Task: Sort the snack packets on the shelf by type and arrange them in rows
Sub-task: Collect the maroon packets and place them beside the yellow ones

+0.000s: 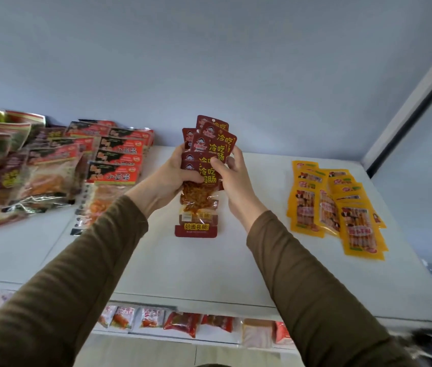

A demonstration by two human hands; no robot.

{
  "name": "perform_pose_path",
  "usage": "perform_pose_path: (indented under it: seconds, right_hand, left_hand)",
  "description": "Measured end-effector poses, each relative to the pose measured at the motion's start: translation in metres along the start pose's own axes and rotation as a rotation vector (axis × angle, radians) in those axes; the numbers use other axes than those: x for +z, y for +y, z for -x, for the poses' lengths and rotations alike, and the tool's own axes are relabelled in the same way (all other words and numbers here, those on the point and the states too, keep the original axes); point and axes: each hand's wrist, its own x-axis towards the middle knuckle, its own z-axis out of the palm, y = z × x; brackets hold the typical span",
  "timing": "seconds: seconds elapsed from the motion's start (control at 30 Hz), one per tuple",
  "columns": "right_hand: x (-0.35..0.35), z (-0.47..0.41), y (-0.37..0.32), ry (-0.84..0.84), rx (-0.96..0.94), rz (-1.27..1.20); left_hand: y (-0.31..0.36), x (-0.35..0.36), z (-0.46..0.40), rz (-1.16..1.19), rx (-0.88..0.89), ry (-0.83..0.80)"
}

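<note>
Hands: left hand [176, 172] and right hand [232, 176] both grip a fanned stack of dark red packets [209, 149]
Shelf [236, 260]: yellow packets [339, 207] at right, red-and-black packets [119, 154] at left

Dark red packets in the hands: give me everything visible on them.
The dark red packets are a fanned bunch of several glossy plastic pouches with yellow characters, a small cartoon logo and a hang hole on top. Lower down a clear window shows reddish-brown food, above a red bottom band with yellow print. They are held roughly upright over the middle of the white shelf. The left hand grips them from the left; the right hand pinches them from the right, thumb on the front.
</note>
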Motion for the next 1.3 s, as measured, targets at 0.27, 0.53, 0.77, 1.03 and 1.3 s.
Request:
perform_pose_path:
  seconds: [0.27, 0.53, 0.77, 1.03, 1.3]
  right_hand:
    - [0.082, 0.005, 0.024, 0.127, 0.093, -0.069]
    - [0.118, -0.011, 0.029, 0.243, 0.157, 0.114]
    - [0.134, -0.019, 0.027, 0.212, 0.134, 0.226]
    - [0.115, -0.009, 0.032, 0.115, 0.101, 0.247]
    - [0.100, 0.000, 0.022, 0.047, 0.100, 0.281]
  left_hand:
    - [-0.003, -0.052, 0.019, -0.217, -0.048, 0.051]
    - [-0.014, -0.071, 0.029, -0.519, -0.008, 0.127]
    - [-0.023, -0.071, 0.031, -0.831, 0.016, 0.103]
    - [-0.033, -0.070, 0.036, -1.197, 0.091, 0.081]
    - [-0.034, -0.085, 0.029, -1.440, 0.092, -0.075]
